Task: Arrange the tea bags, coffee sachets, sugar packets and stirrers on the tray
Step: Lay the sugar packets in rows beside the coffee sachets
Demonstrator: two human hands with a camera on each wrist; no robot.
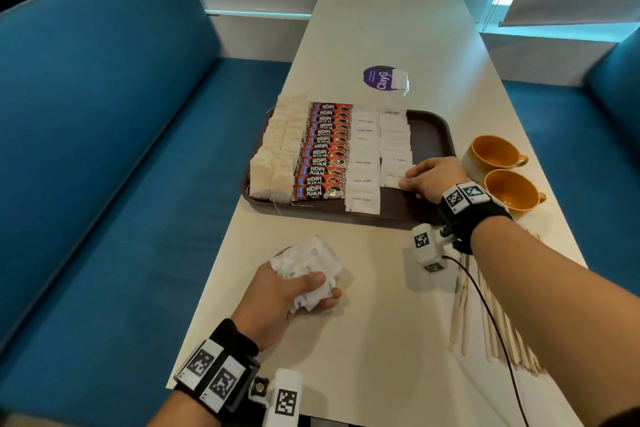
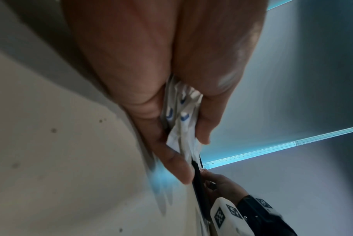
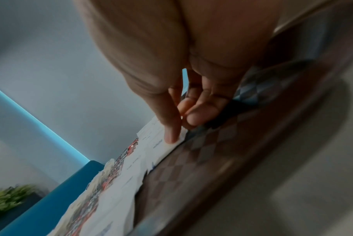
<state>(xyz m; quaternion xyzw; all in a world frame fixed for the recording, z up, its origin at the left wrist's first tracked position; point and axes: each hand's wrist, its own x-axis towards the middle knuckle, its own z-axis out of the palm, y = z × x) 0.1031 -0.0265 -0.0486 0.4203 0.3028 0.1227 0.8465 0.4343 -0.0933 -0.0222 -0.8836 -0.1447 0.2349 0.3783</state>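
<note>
A brown tray holds columns of tea bags, red coffee sachets and two columns of white sugar packets. At the near end of the right sugar column, my right hand pinches the edge of a sugar packet lying on the tray. My left hand grips a bunch of sugar packets just above the table, near its left edge; the same bunch of packets shows in the left wrist view. Wooden stirrers lie on the table under my right forearm.
Two orange cups stand right of the tray. A loose tea bag lies on a purple sticker beyond it. Blue benches flank the table. The tray's right strip is bare.
</note>
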